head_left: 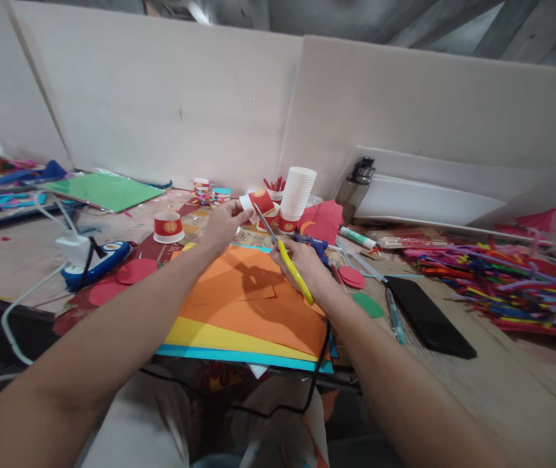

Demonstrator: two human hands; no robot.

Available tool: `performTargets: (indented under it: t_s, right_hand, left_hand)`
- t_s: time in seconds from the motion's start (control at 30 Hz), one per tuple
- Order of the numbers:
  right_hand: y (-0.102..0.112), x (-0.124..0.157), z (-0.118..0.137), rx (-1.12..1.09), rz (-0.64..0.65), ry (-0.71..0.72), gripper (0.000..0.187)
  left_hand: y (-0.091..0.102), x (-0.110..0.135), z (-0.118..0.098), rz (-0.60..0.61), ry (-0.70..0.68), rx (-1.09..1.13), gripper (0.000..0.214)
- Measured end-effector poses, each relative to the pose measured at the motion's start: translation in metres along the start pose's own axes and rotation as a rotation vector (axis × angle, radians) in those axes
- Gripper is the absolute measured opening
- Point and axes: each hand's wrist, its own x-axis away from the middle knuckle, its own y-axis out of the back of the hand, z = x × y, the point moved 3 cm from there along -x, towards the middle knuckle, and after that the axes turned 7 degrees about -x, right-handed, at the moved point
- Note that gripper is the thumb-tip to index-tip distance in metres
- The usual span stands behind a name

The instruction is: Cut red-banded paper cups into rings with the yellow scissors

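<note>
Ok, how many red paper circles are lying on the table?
3. Two red circles lie left of the orange paper; a third is just right of the right hand. More may be hidden under paper.

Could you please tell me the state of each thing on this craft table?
left hand: grip shut on red paper cup, held tilted above the table.
right hand: grip shut on scissors, blade tips at the cup.
stack of white cups: upright.
phone: flat, screen dark.
glue stick: lying on its side.
</note>
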Motion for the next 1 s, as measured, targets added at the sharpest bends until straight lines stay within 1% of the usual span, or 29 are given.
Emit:
performTargets:
  t_s: [0.07,0.17,0.3,0.47,0.6,0.7,0.8,0.87,1.0]
  right_hand:
    - [-0.002,-0.001,-0.001,0.02,0.002,-0.003,0.019]
    - [-0.003,-0.002,-0.002,0.034,-0.018,0.005,0.02]
    - [-0.005,-0.004,-0.002,0.052,-0.036,0.019,0.021]
    - [-0.006,-0.005,-0.003,0.053,-0.058,0.002,0.019]
    - [-0.005,-0.005,-0.001,0.053,-0.023,-0.009,0.019]
    - [-0.003,-0.004,0.0,0.066,-0.022,-0.006,0.019]
    - [-0.004,-0.002,0.002,0.053,-0.026,0.031,0.02]
    - [-0.004,0.0,0.003,0.037,-0.023,0.047,0.021]
    - [-0.004,0.0,0.003,0.047,-0.045,0.026,0.022]
  left_hand:
    - [-0.004,0.003,-0.001,-0.016,0.022,0.092,0.028]
    - [-0.006,0.004,-0.002,-0.036,0.058,0.152,0.029]
    - [-0.003,0.004,-0.004,-0.015,0.099,0.162,0.03]
    - [-0.002,0.003,-0.005,0.028,0.131,0.184,0.031]
    - [0.0,0.003,-0.003,0.04,0.192,0.198,0.029]
    - [0.003,0.001,0.0,0.024,0.235,0.238,0.025]
    - [0.005,0.001,0.003,0.007,0.25,0.251,0.022]
    - [0.004,0.002,0.004,0.024,0.255,0.239,0.022]
    - [0.0,0.004,0.003,0.044,0.249,0.226,0.027]
